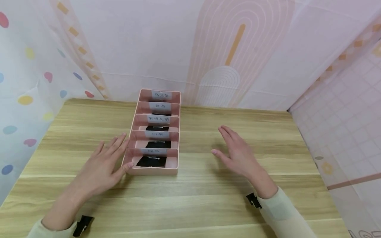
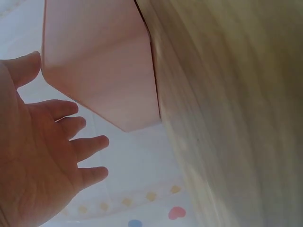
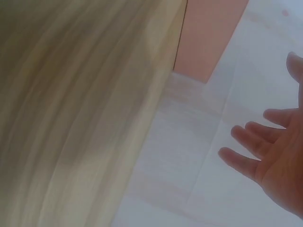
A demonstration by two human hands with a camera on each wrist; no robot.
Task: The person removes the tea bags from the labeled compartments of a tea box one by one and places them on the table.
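Note:
A long pink divided box (image 1: pixel 154 171) lies on the wooden table, its several compartments running away from the person. White labels with printed Chinese characters (image 1: pixel 158 119) are on the compartment walls. Flat black packets (image 1: pixel 151 161) lie in the nearer compartments; in the farthest one the contents are mostly hidden. My left hand (image 1: pixel 99 167) is at the box's left side with fingers spread, thumb by the near left corner; whether it touches the wall I cannot tell. To the right of the box, apart from it, my right hand (image 1: pixel 239 154) hovers with loosely extended fingers, holding nothing.
The wooden table (image 1: pixel 205 198) reaches back to a patterned cloth backdrop (image 1: pixel 134 43), which also closes in the left and right sides. Black clips (image 1: pixel 83 225) are at both sleeve cuffs.

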